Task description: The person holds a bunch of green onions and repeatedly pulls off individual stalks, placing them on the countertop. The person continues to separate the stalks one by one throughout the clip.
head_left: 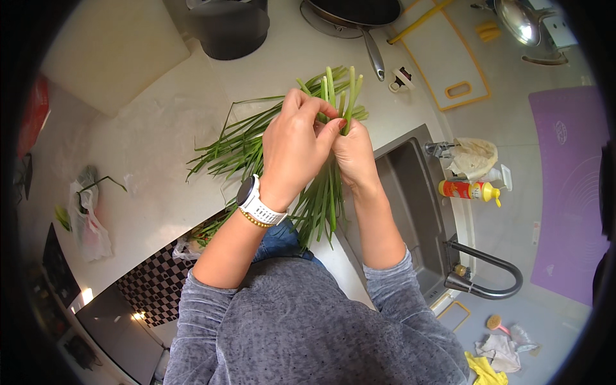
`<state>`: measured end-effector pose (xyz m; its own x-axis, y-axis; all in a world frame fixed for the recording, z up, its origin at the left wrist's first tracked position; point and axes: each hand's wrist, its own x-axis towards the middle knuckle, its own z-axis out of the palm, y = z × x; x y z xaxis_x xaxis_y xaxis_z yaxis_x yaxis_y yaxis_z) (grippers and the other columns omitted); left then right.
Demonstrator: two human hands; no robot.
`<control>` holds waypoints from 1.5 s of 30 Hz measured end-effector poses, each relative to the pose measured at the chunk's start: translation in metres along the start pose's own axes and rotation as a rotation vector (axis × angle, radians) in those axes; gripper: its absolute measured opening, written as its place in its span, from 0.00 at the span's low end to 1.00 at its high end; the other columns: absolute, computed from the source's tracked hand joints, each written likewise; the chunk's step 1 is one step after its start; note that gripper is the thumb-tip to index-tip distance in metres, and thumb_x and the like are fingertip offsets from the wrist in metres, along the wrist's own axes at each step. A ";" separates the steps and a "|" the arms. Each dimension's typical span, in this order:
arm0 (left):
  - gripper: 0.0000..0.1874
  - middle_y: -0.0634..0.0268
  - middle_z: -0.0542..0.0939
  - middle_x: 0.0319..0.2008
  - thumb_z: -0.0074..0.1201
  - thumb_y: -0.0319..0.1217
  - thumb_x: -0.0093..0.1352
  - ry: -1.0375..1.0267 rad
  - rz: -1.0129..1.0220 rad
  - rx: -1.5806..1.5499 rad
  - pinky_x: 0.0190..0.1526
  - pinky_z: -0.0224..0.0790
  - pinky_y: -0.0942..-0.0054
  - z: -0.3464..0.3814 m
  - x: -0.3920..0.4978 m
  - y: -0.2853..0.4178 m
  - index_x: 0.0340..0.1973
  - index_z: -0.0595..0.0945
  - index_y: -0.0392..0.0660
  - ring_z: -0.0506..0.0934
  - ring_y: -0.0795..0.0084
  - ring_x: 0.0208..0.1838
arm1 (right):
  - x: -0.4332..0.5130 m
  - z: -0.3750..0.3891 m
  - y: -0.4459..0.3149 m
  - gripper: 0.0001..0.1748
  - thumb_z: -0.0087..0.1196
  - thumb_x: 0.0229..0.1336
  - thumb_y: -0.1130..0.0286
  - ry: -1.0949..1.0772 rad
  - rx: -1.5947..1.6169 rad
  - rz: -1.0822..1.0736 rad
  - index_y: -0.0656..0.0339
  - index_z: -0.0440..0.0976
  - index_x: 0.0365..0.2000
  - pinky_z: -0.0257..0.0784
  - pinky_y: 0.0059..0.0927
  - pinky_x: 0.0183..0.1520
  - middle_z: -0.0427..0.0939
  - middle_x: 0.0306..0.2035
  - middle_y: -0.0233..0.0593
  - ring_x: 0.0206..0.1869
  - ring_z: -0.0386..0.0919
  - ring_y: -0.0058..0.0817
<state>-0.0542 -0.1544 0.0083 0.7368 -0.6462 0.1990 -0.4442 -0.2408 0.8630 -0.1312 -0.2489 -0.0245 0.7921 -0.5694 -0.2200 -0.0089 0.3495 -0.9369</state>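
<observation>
A bunch of long green garlic chives [327, 202] is upright in my right hand [355, 154], its pale stem ends standing above the fist and its leaves hanging down past the counter edge. My left hand [298, 139], with a white watch [257, 204] and a beaded bracelet at the wrist, is at the stems, thumb and fingertips close together against them. Whether a stem is pinched there cannot be told. Behind both hands, more chives [240, 144] lie spread on the light counter [159, 144].
To the right is a dark sink [409, 192] with a curved faucet [500, 255] and a yellow-red bottle [467, 190]. A frying pan [358, 12], a black bin [236, 33] and a cutting board [447, 62] are at the back. Left lies a plastic bag [89, 221].
</observation>
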 end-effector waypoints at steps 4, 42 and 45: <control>0.08 0.62 0.76 0.35 0.64 0.32 0.64 0.021 0.023 0.000 0.33 0.71 0.66 -0.002 0.000 -0.004 0.34 0.84 0.42 0.80 0.66 0.31 | 0.000 0.000 -0.001 0.08 0.57 0.65 0.72 -0.002 0.018 0.027 0.68 0.76 0.39 0.66 0.18 0.20 0.77 0.29 0.32 0.20 0.70 0.16; 0.11 0.65 0.82 0.32 0.57 0.31 0.73 -0.242 -0.234 -0.795 0.35 0.71 0.80 -0.027 0.012 -0.047 0.42 0.80 0.34 0.79 0.79 0.37 | -0.009 0.004 -0.017 0.16 0.63 0.62 0.68 -0.156 0.003 0.080 0.68 0.77 0.46 0.65 0.16 0.19 0.82 0.32 0.39 0.18 0.70 0.15; 0.12 0.65 0.83 0.34 0.56 0.33 0.74 -0.174 -0.174 -0.801 0.44 0.71 0.77 -0.029 0.017 -0.046 0.43 0.80 0.35 0.80 0.78 0.39 | -0.010 -0.001 -0.014 0.15 0.64 0.62 0.68 -0.102 0.007 0.071 0.68 0.78 0.45 0.67 0.18 0.21 0.81 0.33 0.38 0.19 0.71 0.16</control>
<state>-0.0067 -0.1334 -0.0148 0.6432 -0.7656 0.0143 0.2137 0.1974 0.9568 -0.1394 -0.2486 -0.0097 0.8477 -0.4645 -0.2562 -0.0628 0.3917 -0.9179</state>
